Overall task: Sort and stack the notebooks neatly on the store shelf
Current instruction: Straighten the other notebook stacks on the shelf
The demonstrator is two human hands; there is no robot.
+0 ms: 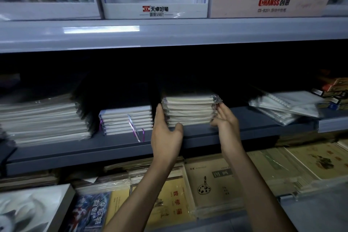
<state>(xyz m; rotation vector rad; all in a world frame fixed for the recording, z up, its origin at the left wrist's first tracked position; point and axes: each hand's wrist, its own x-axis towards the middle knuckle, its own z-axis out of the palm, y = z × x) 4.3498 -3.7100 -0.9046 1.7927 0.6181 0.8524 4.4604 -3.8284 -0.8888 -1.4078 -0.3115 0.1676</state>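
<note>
Nearest the camera, both bare arms reached up over the lower display. The left hand pressed flat on the left side of the cream stack of plastic-wrapped spiral notebooks, the right hand cupped its right side, so together they clamped it rather than gripping properly. That stack sat on the dark grey middle shelf. Looked like the squaring-up step. Right of it and further back, the loose slanted pile of clear-wrapped spiral notebooks probably needs straightening next.
</note>
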